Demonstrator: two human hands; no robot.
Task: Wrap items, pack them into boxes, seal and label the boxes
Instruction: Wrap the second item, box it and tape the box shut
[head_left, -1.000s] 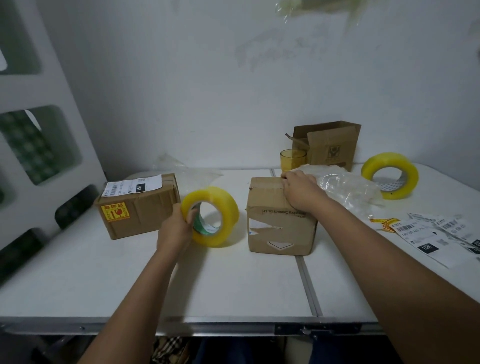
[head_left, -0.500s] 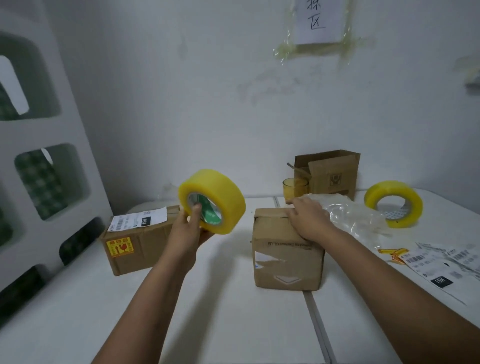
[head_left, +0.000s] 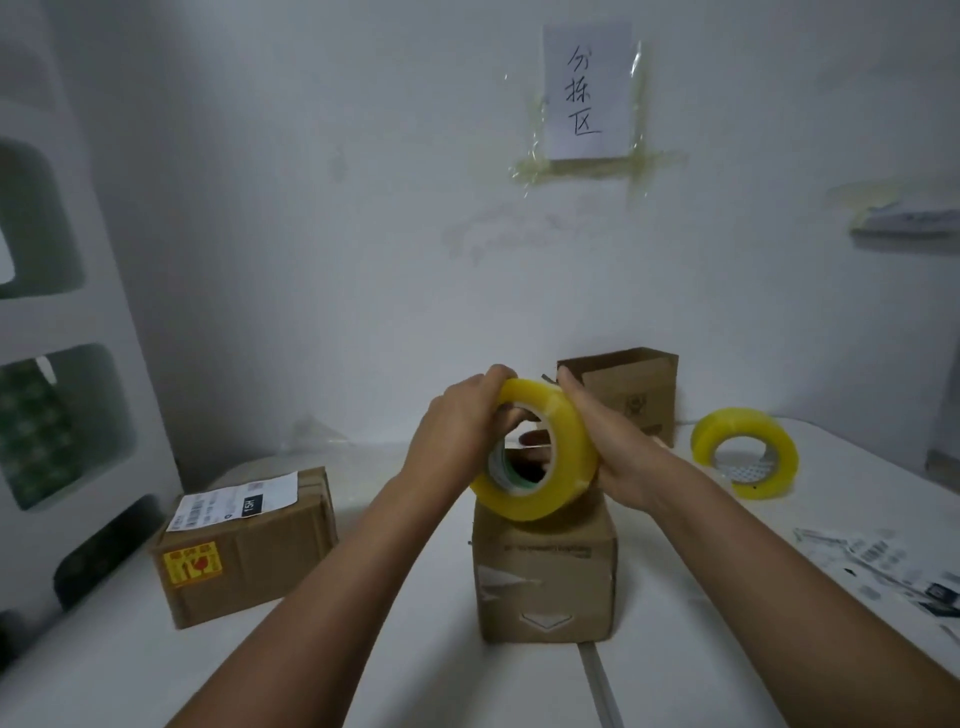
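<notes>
we grip the yellow roll of packing tape (head_left: 540, 452) w/ left hand (head_left: 452, 431) & right hand (head_left: 613, 447), both clamped on it, above small brown cardboard box (head_left: 545, 582).

A yellow tape roll (head_left: 540, 457) is gripped by the left hand (head_left: 452, 431) and right hand (head_left: 618, 447) above a cardboard box (head_left: 545, 577).

Parcel-packing room — labelled box (head_left: 244, 540), spare tape roll (head_left: 744, 453).
</notes>
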